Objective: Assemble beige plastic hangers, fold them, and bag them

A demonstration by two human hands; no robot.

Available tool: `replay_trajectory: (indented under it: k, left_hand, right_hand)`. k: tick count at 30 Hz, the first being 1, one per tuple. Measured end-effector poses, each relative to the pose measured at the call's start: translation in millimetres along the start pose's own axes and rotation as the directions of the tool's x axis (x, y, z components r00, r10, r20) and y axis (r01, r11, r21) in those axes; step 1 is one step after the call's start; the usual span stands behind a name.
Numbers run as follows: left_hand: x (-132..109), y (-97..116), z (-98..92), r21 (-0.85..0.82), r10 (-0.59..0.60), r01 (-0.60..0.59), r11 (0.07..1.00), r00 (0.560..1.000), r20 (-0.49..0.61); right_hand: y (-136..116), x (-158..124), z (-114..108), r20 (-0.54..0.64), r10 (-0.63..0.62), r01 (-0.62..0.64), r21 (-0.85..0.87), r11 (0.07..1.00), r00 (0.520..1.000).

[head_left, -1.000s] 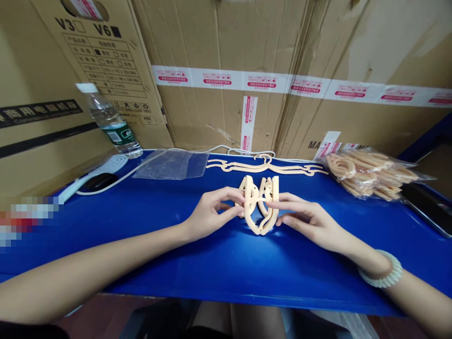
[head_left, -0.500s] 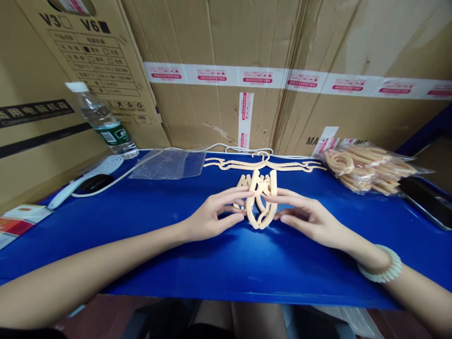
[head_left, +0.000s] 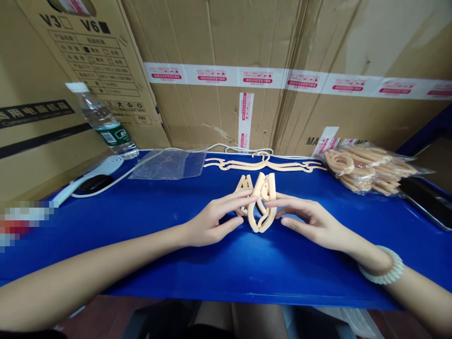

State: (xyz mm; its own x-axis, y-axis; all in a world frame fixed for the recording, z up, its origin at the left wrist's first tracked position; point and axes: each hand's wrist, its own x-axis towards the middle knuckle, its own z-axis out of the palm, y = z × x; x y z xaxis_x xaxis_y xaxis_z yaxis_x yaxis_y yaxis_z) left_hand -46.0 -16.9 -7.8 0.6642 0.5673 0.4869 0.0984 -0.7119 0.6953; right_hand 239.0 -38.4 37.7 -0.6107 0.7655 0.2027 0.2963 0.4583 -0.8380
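A beige plastic folding hanger (head_left: 271, 184), its two arms folded up close together, is upright between my hands above the blue table. From the left, my left hand (head_left: 211, 217) presses its fingertips on one arm, thumb a little apart below. My right hand (head_left: 314, 220) has its fingertips on the other arm, its thumb also lower and apart. Behind my left fingers is another folded beige hanger (head_left: 243, 182), partly hidden. Farther back, unfolded beige hangers (head_left: 243, 165) lie flat, their hooks near the middle.
A clear bag of folded hangers (head_left: 370, 167) lies at the right beside a dark phone-like object (head_left: 425, 202). At the left are an empty plastic bag (head_left: 167, 165), a water bottle (head_left: 109, 127), a hairbrush (head_left: 92, 172) and a white cable (head_left: 123, 181). Cardboard boxes (head_left: 212, 113) wall the back.
The two arms of the hanger between my hands have come closer together, and it has turned slightly. My hands have shifted only a little.
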Motion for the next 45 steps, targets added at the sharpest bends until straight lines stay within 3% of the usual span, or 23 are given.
replay_trajectory:
  k: [3, 8, 14, 16, 19, 24, 29, 38, 45]
  left_hand:
    - [0, 1, -2.6, 0.14, 0.063, -0.07, 0.988, 0.997, 0.055]
    - [1, 5, -2.8, 0.105, 0.027, -0.035, 0.994, 0.997, 0.071]
    - [0, 7, -1.9, 0.132, 0.029, -0.027, 0.991, 0.999, -0.017]
    - [0, 7, -1.3, 0.182, 0.033, -0.027, 0.983, 0.999, -0.028]
    - [-1, 8, 0.2, 0.278, 0.018, -0.021, 0.96, 1.0, 0.012]
    - [-2, 10, 2.5, 0.431, -0.064, -0.013, 0.902, 0.984, 0.164]
    - [-2, 12, 3.3, 0.479, -0.125, -0.029, 0.877, 0.95, 0.286]
    - [-3, 11, 4.9, 0.529, -0.159, -0.011, 0.848, 0.949, 0.274]
    - [-5, 10, 6.0, 0.549, -0.175, 0.032, 0.835, 0.962, 0.211]
  right_hand:
    - [-2, 0, -1, 0.013, 0.042, -0.042, -0.012, 0.999, 0.999]
    - [-3, 0, -4, 0.035, 0.078, -0.079, 0.023, 0.997, 0.996]
    - [9, -1, -26, -0.181, 0.214, -0.209, 0.045, 0.977, 0.96]
    - [16, -3, -38, -0.242, 0.27, -0.284, -0.025, 0.958, 0.932]
    - [24, -5, -51, -0.2, 0.292, -0.336, -0.241, 0.911, 0.935]
    - [28, -8, -52, -0.079, 0.211, -0.222, -0.495, 0.84, 0.974]
    - [31, -8, -45, -0.007, 0.135, -0.115, -0.575, 0.81, 0.991]
    - [38, -6, -38, 0.026, 0.046, -0.014, -0.706, 0.708, 0.999]
    - [43, -2, -30, -0.018, 0.024, -0.03, -0.741, 0.67, 1.0]
